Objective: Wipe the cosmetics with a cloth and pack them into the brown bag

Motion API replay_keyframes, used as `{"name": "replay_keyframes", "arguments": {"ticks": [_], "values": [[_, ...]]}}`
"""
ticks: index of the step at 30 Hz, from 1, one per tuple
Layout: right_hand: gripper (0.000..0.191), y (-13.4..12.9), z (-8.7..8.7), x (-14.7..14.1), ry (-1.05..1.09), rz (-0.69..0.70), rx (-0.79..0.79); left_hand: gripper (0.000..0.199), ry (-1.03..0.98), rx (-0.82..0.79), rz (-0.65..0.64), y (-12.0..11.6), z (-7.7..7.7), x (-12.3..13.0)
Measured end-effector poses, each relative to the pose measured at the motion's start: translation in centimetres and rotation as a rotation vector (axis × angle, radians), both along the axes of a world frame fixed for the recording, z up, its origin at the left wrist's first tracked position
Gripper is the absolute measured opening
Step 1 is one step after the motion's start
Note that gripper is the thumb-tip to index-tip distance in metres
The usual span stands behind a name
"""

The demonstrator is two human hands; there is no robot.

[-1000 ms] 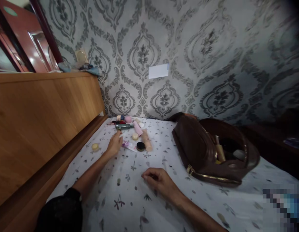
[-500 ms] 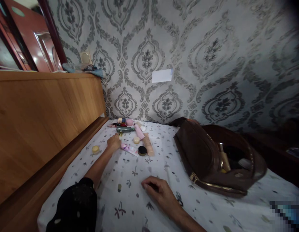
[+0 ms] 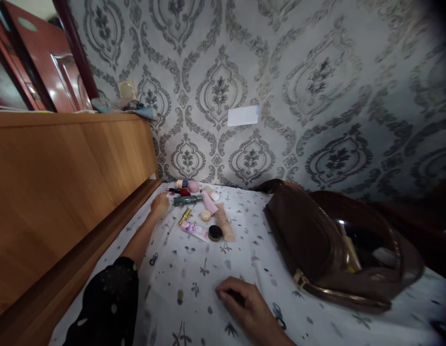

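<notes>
My left hand (image 3: 160, 205) reaches to the far left of the patterned sheet, fingers curled and mostly hidden; whatever they hold cannot be made out. Right of it lie a dark green tube (image 3: 187, 200), a gold lipstick (image 3: 185, 216) and a pink-and-white printed tube (image 3: 194, 229). Around these are a small cream-coloured round jar (image 3: 205, 216), a black-lidded jar (image 3: 215, 233), a pink tube (image 3: 209, 203) and a beige tube (image 3: 224, 223). My right hand (image 3: 244, 303) rests nearer on the sheet, loosely curled, with nothing visible in it.
An open brown leather bag (image 3: 298, 235) stands on the right with items inside. A wooden panel (image 3: 75, 168) borders the left side. Behind is a patterned wall (image 3: 223, 149). A pink sponge (image 3: 193, 187) and a blue-and-beige bottle (image 3: 181, 184) lie by the wall.
My left hand has shifted left and away from me, uncovering the gold lipstick. The pale yellow round jar at the left is no longer visible. My right hand stays curled on the sheet.
</notes>
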State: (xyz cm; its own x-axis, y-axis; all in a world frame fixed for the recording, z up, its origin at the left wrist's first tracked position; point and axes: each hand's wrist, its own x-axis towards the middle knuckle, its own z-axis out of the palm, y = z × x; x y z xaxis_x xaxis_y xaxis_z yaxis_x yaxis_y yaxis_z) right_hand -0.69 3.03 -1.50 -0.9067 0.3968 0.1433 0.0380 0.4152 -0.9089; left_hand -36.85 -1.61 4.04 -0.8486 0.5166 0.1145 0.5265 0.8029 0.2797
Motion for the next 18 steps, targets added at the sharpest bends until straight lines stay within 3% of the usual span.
{"name": "replay_keyframes", "arguments": {"ticks": [6,13,18], "values": [[0.024,0.4,-0.8,0.0,0.018,0.014,0.015,0.032,0.034,0.027,-0.036,2.3,0.1,-1.1],[0.021,0.3,-0.4,0.2,0.022,0.021,0.035,0.028,0.159,0.015,-0.214,1.9,-0.6,4.0],[0.023,0.3,0.1,0.1,0.003,0.039,0.041,0.029,0.169,-0.085,-0.292,1.9,-1.3,6.9]]}}
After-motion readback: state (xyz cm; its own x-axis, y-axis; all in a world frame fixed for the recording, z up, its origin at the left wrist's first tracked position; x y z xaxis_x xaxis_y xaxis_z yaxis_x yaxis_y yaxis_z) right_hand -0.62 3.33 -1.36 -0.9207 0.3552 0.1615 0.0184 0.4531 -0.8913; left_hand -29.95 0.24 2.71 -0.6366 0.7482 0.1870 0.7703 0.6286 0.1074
